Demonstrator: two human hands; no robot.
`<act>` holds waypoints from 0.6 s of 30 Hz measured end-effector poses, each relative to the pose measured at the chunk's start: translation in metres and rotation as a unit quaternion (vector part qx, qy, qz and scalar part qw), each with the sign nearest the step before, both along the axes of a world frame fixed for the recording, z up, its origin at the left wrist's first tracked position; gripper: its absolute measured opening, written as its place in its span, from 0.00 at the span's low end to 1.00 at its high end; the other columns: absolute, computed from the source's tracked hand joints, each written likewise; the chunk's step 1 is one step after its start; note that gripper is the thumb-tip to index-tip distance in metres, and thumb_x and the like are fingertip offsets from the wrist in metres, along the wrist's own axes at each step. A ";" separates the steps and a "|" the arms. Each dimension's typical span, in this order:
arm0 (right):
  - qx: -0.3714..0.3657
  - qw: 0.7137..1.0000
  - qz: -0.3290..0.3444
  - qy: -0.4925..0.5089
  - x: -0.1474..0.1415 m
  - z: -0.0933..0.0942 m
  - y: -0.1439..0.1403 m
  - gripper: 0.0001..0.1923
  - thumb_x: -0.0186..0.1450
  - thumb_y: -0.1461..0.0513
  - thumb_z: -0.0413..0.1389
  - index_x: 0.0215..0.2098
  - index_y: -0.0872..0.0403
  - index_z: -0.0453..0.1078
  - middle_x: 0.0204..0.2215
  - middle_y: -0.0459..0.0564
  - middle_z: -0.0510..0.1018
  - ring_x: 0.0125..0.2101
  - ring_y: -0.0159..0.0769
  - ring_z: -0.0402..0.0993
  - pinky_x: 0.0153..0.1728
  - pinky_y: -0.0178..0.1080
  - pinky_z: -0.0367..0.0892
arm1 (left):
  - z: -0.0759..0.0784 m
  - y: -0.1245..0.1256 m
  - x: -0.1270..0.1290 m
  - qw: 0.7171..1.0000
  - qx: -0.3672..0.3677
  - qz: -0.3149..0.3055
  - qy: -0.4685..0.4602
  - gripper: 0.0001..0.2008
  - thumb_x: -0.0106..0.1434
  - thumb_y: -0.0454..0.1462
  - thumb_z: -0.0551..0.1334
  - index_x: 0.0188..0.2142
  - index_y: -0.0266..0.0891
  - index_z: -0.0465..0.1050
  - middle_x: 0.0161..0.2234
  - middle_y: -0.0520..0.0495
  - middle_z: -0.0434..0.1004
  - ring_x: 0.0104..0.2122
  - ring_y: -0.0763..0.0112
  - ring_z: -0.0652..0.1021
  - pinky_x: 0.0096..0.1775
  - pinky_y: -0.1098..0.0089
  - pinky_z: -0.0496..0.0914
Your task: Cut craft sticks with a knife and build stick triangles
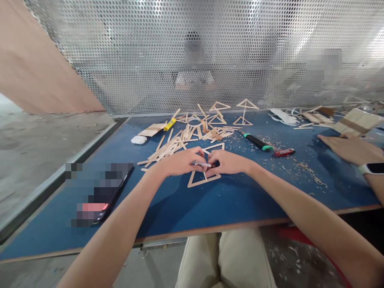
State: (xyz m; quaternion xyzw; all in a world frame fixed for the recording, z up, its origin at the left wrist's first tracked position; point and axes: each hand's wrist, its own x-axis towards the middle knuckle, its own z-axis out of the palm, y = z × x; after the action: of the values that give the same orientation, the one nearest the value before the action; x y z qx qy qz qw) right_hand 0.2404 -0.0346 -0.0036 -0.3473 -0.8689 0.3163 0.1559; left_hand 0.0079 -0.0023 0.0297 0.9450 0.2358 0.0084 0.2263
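Observation:
My left hand [181, 161] is closed, its fingers bent around a thin, pale grey flat strip [202, 163] whose kind I cannot make out. Close against it, my right hand [229, 162] has its thumb and fingers curled together; what they pinch is hidden. Both hands are over a craft-stick frame [201, 183] with triangular shapes, its middle covered by my fingers. Just beyond lies a loose heap of wooden craft sticks [168, 149].
Right of the heap are a black-and-green utility knife [258, 141], a red tool [285, 153] and wood shavings [309, 168]. A phone [115, 188] lies left. Another person's hand [351, 149] is right. Finished stick triangles [242, 121] stand before a perforated metal screen [144, 60].

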 end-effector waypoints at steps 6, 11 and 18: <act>-0.080 0.996 -0.029 -0.008 -0.003 -0.001 -0.001 0.18 0.60 0.47 0.64 0.33 0.54 0.80 0.23 0.43 0.69 0.26 0.31 0.59 0.27 0.36 0.51 | 0.002 -0.002 0.000 1.000 -0.021 0.013 0.007 0.10 0.69 0.45 0.62 0.44 0.48 0.81 0.50 0.49 0.66 0.40 0.70 0.73 0.42 0.70 0.63; -0.094 0.994 -0.048 0.005 -0.007 -0.002 -0.003 0.20 0.58 0.46 0.65 0.33 0.54 0.78 0.24 0.42 0.69 0.25 0.29 0.58 0.26 0.36 0.50 | 0.002 -0.001 -0.001 0.999 -0.020 0.020 0.016 0.11 0.69 0.46 0.61 0.44 0.51 0.81 0.50 0.48 0.65 0.37 0.71 0.72 0.40 0.69 0.63; -0.118 0.992 -0.051 0.016 -0.010 -0.002 -0.004 0.20 0.58 0.46 0.65 0.34 0.54 0.78 0.26 0.43 0.73 0.26 0.31 0.62 0.29 0.36 0.55 | 0.003 0.002 -0.003 1.000 -0.001 0.010 0.013 0.12 0.68 0.47 0.62 0.46 0.49 0.80 0.50 0.48 0.69 0.38 0.68 0.73 0.41 0.69 0.63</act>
State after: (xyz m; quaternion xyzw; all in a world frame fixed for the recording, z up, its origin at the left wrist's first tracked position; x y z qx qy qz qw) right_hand 0.2302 -0.0387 -0.0061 -0.4022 -0.8041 0.4136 0.1437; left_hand 0.0048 -0.0001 0.0323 0.9425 0.2477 -0.0016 0.2244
